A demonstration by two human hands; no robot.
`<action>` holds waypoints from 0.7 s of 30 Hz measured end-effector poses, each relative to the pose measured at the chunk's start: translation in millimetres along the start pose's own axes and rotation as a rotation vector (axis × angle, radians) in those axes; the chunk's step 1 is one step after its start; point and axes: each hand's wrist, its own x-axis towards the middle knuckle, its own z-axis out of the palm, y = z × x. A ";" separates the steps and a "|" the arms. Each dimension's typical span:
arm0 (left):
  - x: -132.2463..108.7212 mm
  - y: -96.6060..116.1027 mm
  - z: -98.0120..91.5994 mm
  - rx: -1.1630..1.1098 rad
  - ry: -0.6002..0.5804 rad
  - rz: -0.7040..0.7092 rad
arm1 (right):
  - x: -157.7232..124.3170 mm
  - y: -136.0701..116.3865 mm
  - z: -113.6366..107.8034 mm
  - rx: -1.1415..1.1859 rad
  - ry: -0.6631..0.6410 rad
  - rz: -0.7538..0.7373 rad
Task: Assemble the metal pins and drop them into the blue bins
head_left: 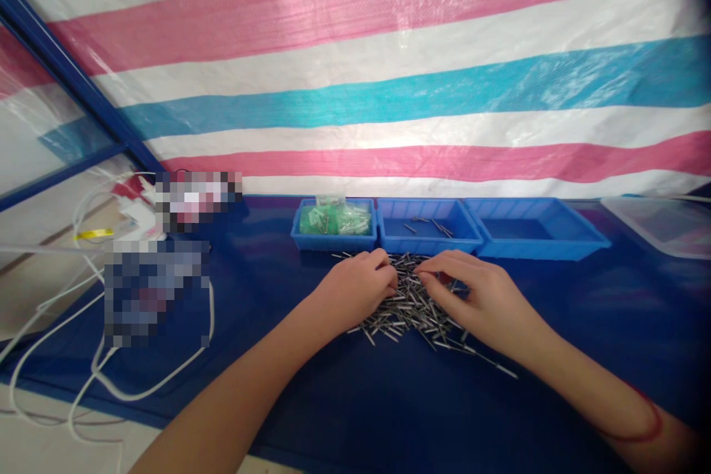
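Here, in the head view, a messy pile of thin metal pins [412,305] lies on the blue surface [355,400]. The left hand [366,283] is at the pile's left side, fingers curled in. The right hand [481,292] is at the other side, thumb and finger close together. I can't tell if either holds a pin. Behind them, the left blue bin [336,243] has green bags [338,219], and the middle blue bin [430,243] has a few pins.
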 end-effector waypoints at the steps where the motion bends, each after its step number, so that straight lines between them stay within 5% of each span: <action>1: -0.5 -0.5 0.1 -0.025 0.018 -0.012 | -0.4 -0.2 1.0 0.002 0.000 0.003; 14: 1.0 16.9 -2.7 -0.652 0.332 -0.218 | -4.3 -3.7 11.4 0.302 0.045 0.243; 21: 1.7 23.3 -2.2 -0.769 0.350 -0.280 | -3.2 -3.4 10.9 0.526 0.097 0.315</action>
